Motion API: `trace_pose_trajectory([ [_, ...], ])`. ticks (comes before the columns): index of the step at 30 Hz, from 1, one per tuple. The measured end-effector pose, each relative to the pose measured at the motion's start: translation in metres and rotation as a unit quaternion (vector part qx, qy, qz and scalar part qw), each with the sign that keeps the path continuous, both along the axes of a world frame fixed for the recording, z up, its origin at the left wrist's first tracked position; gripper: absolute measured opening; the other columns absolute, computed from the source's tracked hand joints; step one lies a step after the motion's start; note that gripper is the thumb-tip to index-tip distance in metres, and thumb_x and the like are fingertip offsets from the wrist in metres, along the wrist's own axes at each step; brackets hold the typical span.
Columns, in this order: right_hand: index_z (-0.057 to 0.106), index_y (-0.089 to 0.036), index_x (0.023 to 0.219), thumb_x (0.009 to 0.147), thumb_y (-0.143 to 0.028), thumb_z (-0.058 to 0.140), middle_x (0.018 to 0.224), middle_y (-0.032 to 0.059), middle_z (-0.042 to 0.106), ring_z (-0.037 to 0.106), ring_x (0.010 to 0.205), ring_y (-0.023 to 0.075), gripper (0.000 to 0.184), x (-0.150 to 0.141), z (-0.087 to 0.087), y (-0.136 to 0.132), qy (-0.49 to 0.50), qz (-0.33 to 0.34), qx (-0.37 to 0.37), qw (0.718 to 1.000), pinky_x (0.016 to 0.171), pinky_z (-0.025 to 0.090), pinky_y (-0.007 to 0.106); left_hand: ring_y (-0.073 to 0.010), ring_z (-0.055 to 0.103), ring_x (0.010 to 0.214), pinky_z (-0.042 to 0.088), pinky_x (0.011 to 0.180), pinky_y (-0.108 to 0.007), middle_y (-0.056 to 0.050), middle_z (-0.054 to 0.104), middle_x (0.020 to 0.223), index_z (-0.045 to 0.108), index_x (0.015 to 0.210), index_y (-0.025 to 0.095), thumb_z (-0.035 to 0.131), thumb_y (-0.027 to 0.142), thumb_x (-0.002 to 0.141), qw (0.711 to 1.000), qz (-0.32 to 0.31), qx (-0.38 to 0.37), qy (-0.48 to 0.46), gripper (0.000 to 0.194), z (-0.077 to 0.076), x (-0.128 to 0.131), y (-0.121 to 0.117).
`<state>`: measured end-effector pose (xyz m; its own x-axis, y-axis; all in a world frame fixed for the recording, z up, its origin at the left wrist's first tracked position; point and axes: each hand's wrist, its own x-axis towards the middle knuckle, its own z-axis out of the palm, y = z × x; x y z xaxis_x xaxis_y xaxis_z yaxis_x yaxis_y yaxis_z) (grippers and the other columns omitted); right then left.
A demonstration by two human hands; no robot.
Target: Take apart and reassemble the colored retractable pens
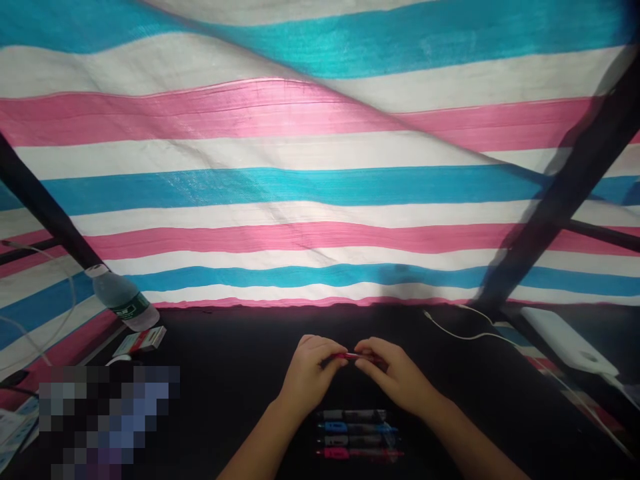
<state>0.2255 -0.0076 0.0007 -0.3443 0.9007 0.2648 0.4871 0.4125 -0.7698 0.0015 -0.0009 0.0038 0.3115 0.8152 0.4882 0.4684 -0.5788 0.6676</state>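
Between my two hands is a slim red pen (352,356), held level above the black table. My left hand (314,365) pinches its left end with thumb and fingers. The other end is gripped by my right hand (385,367), whose fingers cover much of it. Closer to me, several pens lie side by side in a stack of rows: a black pen (350,415) farthest away, a blue pen (334,427), a grey-black pen (336,441), and a red pen (335,453) nearest.
A water bottle (123,300) and a small box (140,341) stand at the left. On the right lie a white power bank (569,341) and a white cable (465,337). Dark posts (555,193) flank the striped sheet (300,187) behind the black table (225,353). The lower left is pixelated.
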Motion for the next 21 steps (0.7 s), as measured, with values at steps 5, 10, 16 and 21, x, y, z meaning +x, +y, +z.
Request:
trace_pose_trajectory([
  [5,0.072,-0.022,0.093,0.100,-0.041,0.060,0.083,0.0028,0.068,0.062,0.075,0.0199,0.024,-0.001,-0.001,-0.001,0.000,-0.006,0.005,1.000,0.068,0.045,0.030,-0.0193,0.070,0.091,0.046,0.092,-0.037,0.002,0.080,0.098,0.078,0.098,0.029,0.080,0.019,0.088,1.000,-0.007,-0.002,0.000,0.014,0.000,0.000,0.000],
  [10,0.071,-0.020,0.081,0.102,-0.042,0.057,0.067,-0.0001,0.063,0.056,0.064,0.0172,0.033,-0.002,0.006,-0.002,0.013,0.011,-0.048,0.999,0.060,0.039,0.030,-0.0192,0.070,0.090,0.046,0.091,-0.037,0.002,0.080,0.096,0.078,0.097,0.028,0.076,0.020,0.091,1.000,-0.025,0.003,0.007,0.010,0.001,0.000,-0.002],
  [16,0.075,-0.020,0.107,0.092,-0.050,0.072,0.070,-0.0005,0.061,0.053,0.065,0.0168,0.034,-0.002,-0.010,0.003,0.239,0.001,-0.147,0.960,0.059,0.039,0.029,-0.0209,0.069,0.092,0.048,0.090,-0.037,0.001,0.079,0.095,0.077,0.099,0.028,0.081,0.022,0.087,1.000,0.013,0.005,-0.005,0.014,0.000,0.000,-0.001],
  [21,0.076,-0.022,0.098,0.089,-0.047,0.079,0.089,0.0019,0.065,0.058,0.079,0.0170,0.027,-0.003,-0.015,0.012,0.532,-0.032,-0.189,0.825,0.072,0.049,0.031,-0.0234,0.068,0.100,0.051,0.092,-0.038,-0.002,0.078,0.105,0.075,0.111,0.029,0.083,0.028,0.085,1.000,0.014,0.009,-0.009,0.027,0.001,0.000,-0.003],
])
